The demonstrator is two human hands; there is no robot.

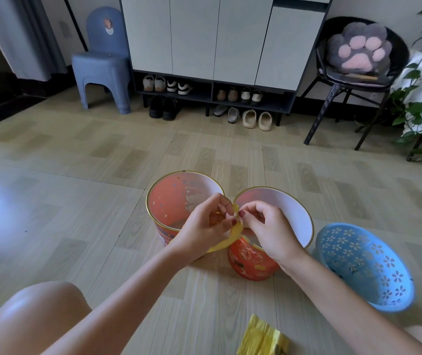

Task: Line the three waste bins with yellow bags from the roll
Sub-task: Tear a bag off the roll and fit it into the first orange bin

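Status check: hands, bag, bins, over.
Both hands, left and right, pinching a folded yellow bag over the red bins. No bin lined yet; blue bin alongside. Roll on floor. Nothing in the way.

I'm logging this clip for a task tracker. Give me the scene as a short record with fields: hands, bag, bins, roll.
left hand: grip pinches the yellow bag
right hand: grip pinches the same bag
yellow bag: folded strip held above the bins, not yet opened
red bins: two, left bin and middle bin, touching, unlined
blue bin: perforated, right of the red ones, tilted, unlined
bag roll: yellow, on the floor near the person
bins lined: none
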